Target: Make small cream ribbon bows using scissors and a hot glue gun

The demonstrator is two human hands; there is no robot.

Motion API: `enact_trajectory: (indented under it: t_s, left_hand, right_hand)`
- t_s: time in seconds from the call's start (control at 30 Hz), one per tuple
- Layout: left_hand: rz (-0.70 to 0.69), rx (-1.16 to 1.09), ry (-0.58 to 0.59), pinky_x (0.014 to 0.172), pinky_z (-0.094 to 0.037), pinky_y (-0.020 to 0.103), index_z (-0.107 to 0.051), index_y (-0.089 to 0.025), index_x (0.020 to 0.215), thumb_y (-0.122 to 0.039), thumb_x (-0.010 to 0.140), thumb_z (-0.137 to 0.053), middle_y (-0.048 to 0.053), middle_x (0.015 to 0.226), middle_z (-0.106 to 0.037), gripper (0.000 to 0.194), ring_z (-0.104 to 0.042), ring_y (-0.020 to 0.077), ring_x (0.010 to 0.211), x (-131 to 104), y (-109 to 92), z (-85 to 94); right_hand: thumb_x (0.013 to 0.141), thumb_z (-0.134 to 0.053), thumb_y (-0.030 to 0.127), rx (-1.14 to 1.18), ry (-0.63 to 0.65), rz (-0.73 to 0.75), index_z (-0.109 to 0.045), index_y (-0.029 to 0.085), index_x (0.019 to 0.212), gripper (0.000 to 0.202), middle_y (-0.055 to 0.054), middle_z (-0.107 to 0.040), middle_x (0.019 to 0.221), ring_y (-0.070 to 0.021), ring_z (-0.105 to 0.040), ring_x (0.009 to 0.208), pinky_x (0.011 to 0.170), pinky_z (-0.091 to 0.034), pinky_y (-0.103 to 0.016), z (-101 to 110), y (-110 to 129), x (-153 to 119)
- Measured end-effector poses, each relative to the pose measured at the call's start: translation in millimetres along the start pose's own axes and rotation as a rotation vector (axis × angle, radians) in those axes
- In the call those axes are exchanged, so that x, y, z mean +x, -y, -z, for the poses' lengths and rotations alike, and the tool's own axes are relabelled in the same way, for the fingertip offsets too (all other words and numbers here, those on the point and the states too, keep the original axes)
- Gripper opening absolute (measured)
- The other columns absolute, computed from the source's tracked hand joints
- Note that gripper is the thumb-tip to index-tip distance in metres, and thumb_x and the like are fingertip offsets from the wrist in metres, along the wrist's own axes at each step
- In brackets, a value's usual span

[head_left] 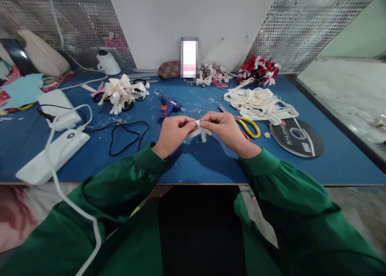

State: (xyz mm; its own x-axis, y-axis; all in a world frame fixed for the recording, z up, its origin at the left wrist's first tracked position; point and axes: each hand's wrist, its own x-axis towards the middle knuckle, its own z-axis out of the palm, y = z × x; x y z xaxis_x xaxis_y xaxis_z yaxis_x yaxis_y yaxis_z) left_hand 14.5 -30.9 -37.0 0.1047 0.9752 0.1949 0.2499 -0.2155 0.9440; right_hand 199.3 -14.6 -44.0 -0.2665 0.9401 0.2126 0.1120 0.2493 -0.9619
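Note:
A piece of white ribbon (198, 123) is pinched between my two hands over the blue table, its loose ends hanging below my fingers. My left hand (174, 133) is closed, thumb and forefinger on the ribbon's left side. From the other side my right hand (224, 128) pinches the same ribbon, fingertips almost touching the left ones. Just behind my left hand lies a blue glue gun (169, 107) with an orange trigger. Scissors with yellow handles (251, 128) rest beside my right hand, partly covered by it.
A heap of cream ribbon (261, 101) and a black reel (289, 137) lie at the right. White ribbon bows (122, 92), a black cord (128, 135) and white power strips (54, 155) occupy the left. A phone (189, 57) stands against the back panel, near red bows (259, 70).

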Motion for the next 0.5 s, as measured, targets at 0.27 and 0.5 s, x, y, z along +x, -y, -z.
enact_trajectory:
  t_s: [0.27, 0.5]
  left_hand:
    - [0.007, -0.028, 0.001, 0.059, -0.046, 0.025, -0.078, -0.016, 0.076, -0.027, 0.081, -0.072, 0.003, 0.070, -0.075, 0.014, -0.062, 0.0129, 0.061, 0.6, 1.9, -1.5]
    - [0.015, -0.082, 0.021, 0.062, -0.051, 0.026, -0.079, -0.017, 0.076, -0.028, 0.083, -0.068, 0.003, 0.071, -0.076, 0.017, -0.065, 0.0146, 0.063, -1.4, 0.1, -2.1]
  right_hand:
    - [0.081, -0.073, 0.028, -0.137, 0.015, 0.096, -0.073, 0.019, 0.073, 0.012, -0.002, -0.065, 0.076, -0.0146, -0.055, 0.069, 0.063, -0.040, -0.031, 2.3, 2.5, 0.7]
    - [0.083, -0.063, 0.018, -0.290, -0.015, 0.231, -0.063, 0.018, 0.068, 0.016, -0.002, -0.062, 0.076, -0.0133, -0.053, 0.067, 0.061, -0.039, -0.029, -0.9, 2.3, -1.2]
